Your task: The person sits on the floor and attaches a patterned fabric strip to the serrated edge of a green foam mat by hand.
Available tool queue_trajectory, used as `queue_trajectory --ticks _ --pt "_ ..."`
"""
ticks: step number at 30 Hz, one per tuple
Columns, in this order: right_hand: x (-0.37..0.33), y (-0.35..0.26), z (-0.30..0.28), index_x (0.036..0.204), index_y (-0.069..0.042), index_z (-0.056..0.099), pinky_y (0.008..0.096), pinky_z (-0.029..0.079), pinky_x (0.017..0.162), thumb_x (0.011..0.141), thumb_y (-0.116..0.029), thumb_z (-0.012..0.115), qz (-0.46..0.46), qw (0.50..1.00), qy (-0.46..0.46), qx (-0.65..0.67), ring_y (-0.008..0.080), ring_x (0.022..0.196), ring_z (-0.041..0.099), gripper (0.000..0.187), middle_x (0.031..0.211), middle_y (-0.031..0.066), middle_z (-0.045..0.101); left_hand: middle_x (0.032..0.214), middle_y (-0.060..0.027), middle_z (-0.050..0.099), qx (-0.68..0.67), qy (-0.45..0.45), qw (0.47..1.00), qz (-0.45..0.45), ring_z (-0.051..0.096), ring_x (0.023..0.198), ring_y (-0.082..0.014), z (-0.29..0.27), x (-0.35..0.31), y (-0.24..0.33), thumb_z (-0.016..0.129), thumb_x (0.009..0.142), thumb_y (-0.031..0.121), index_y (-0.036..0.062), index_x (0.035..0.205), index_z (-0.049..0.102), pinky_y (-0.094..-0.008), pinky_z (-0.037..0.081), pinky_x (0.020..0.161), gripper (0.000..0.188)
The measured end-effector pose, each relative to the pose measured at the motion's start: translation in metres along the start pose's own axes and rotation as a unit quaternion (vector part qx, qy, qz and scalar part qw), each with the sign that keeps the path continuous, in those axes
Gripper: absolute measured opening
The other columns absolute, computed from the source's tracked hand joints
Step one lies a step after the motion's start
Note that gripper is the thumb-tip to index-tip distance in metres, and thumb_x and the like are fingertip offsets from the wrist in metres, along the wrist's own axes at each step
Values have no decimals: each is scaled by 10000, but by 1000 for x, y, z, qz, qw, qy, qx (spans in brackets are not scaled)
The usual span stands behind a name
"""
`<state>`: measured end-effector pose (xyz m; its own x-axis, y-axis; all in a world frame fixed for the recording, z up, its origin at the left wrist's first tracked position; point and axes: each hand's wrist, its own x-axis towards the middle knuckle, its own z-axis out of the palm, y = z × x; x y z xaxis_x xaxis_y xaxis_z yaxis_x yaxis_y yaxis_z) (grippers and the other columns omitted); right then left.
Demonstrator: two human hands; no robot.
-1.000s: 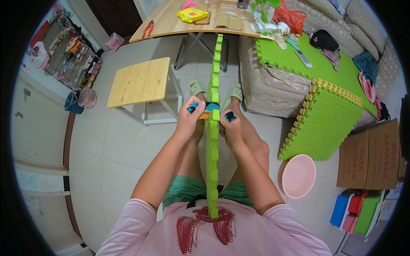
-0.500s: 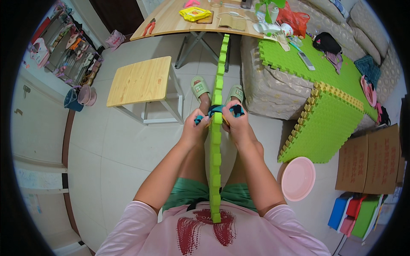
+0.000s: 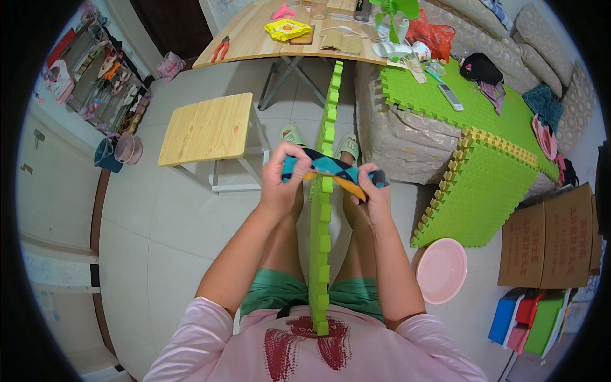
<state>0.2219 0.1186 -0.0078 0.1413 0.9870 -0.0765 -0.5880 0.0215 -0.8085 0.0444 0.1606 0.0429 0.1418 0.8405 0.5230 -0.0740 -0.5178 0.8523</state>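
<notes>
A green foam mat tile with toothed edges stands upright, edge-on, between my knees. Above its top edge a teal, black and orange patterned cloth is stretched from side to side. My left hand grips one end of the cloth, fingers curled round it. The other end is pinched in my right hand, to the right of the tile. An orange underside shows along the lower border of the cloth. Whether the cloth touches the tile I cannot tell.
A wooden stool stands to the left. Ahead, a table carries pliers and a yellow packet. On the right, stacked green mats lean on a sofa, near a pink basin and cardboard boxes.
My hands have moved apart and the cloth, bunched over the tile before, is now spread wide between them. My left hand has risen slightly. The tile remains upright.
</notes>
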Motion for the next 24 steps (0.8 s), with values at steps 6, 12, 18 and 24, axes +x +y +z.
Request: queue_trajectory --ticks 6,12,18,24 --pt "24 -12 45 779 -71 441 202 383 503 750 -51 690 -102 986 -68 -112 83 619 504 252 868 55 574 793 -1 512 -127 77 976 -158 416 612 -35 1 9 -3 515 907 186 62 1008 492 -166 335 501 161" --pt "30 -4 59 688 -47 439 199 412 432 747 -37 696 -64 991 -18 -115 74 565 541 263 715 60 592 793 35 504 -135 -7 965 -225 377 584 2 1 9 -31 533 896 229 61 1068 534 -165 265 464 240" --pt "40 1 58 663 -48 438 198 349 360 758 -36 676 -99 985 53 -129 55 432 471 257 561 22 524 740 52 491 -87 -57 966 -235 359 553 1 0 6 -44 534 898 204 59 1051 529 -163 250 457 211" --pt "27 -4 61 665 -49 431 197 351 366 745 -48 694 -94 986 15 -134 55 435 470 274 569 23 522 936 -35 569 -112 -23 977 -183 506 855 -87 4 -4 -50 538 894 168 8 1048 509 -232 421 765 224"
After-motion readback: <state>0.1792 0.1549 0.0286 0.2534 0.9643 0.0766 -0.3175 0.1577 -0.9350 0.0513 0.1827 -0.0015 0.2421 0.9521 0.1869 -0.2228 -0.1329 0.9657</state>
